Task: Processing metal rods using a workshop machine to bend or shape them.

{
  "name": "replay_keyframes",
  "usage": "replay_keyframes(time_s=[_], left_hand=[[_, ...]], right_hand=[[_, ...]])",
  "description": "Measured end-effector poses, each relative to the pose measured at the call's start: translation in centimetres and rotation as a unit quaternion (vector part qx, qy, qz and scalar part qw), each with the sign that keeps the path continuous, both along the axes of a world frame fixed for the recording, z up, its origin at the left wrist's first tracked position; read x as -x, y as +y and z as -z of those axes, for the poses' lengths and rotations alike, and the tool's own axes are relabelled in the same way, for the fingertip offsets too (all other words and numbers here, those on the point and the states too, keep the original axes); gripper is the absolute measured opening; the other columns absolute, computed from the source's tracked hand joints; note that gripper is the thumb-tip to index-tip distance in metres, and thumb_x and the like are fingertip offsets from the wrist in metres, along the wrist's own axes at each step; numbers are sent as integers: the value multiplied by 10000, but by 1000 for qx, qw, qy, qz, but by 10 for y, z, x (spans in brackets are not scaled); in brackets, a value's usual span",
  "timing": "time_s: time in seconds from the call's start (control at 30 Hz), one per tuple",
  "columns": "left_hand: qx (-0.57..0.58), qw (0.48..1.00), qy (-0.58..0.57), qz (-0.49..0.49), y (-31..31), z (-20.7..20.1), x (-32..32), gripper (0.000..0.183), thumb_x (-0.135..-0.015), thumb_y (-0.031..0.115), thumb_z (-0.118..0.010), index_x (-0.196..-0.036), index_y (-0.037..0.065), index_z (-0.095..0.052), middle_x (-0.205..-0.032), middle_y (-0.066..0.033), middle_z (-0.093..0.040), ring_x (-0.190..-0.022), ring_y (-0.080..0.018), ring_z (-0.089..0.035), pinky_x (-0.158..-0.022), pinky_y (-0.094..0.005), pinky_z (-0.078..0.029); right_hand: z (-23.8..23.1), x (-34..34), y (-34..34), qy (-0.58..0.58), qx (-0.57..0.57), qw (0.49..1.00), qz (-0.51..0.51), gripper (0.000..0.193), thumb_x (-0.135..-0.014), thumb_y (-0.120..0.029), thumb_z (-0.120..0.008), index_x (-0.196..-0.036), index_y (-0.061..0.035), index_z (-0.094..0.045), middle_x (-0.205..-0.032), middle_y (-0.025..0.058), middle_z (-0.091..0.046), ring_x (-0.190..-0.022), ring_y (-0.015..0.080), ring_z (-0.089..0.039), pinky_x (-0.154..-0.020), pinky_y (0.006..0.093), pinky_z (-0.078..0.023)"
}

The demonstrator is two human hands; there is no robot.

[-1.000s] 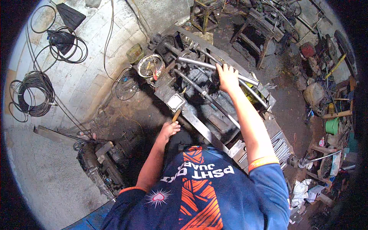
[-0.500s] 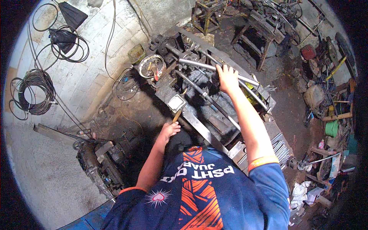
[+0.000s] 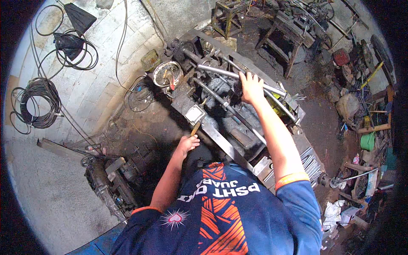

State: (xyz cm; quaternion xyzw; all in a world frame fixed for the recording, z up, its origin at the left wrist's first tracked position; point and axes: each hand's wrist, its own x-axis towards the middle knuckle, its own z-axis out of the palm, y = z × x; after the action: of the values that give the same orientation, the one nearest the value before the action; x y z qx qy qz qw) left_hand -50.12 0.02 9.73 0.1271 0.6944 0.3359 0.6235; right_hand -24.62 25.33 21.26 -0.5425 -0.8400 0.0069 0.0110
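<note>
My right hand (image 3: 253,88) is closed over a smooth grey metal tube (image 3: 219,71) that lies slantwise above a greasy dark machine (image 3: 242,114). On the near side of the machine, my left hand (image 3: 187,144) grips a thin wooden handle (image 3: 195,128). Just beyond the handle's visible end sits a squarish pale, dark-rimmed tray (image 3: 194,114); whether the two are joined I cannot tell. Between my hands a darker rod (image 3: 229,108) with a collar runs across the machine. A second bright rod (image 3: 280,105) shows past my right hand.
A round whitish tub (image 3: 168,75) with a red-handled item stands at the machine's far left. Thin metal rods (image 3: 312,165) are bundled near my right elbow. Coiled cables (image 3: 40,102) hang on the left wall. Scrap and tools crowd the right side, near a green container (image 3: 367,141).
The view has shifted very slightly. Both hands keep their grips and places, and nothing else has visibly moved.
</note>
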Motion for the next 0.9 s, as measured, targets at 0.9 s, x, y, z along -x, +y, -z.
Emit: replay_keyframes(time_s=[0.9], left_hand=[[17,999,23,-27,0,-23,-12,346,-891,301,-616,-1114,37,-588,-991,-63,-654,-816,-158,-638,-695,-277,-472]], right_hand=[[-14,-8,13,36,135,990,-4,922,-660,-244,-756,-1452,-206,-283,-1438,169,-374,-1298,356,-387,-1054,571,-300]])
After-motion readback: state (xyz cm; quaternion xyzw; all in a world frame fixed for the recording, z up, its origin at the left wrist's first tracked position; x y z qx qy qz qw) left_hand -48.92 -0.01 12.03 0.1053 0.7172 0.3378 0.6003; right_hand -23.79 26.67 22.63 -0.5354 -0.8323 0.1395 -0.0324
